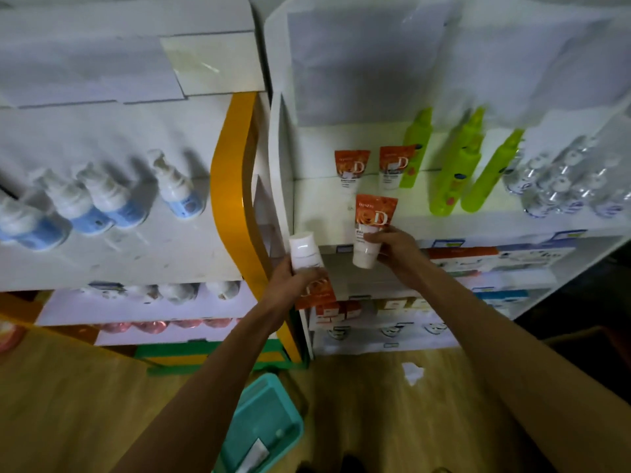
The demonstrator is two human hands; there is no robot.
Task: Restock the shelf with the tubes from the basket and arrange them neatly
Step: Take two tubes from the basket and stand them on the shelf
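Observation:
My right hand grips an orange-and-white tube by its white lower half, cap down, at the front edge of the white shelf. My left hand holds a second tube with its white cap up and its orange end below my fingers, left of the shelf's front corner. Two matching tubes stand at the back of the shelf. The teal basket sits on the floor between my arms, with one white tube showing inside.
Green spray bottles stand right of the tubes, clear bottles farther right. An orange curved panel divides the shelf units; blue-and-white pump bottles fill the left shelf. Boxes line the lower shelves. A white paper scrap lies on the wooden floor.

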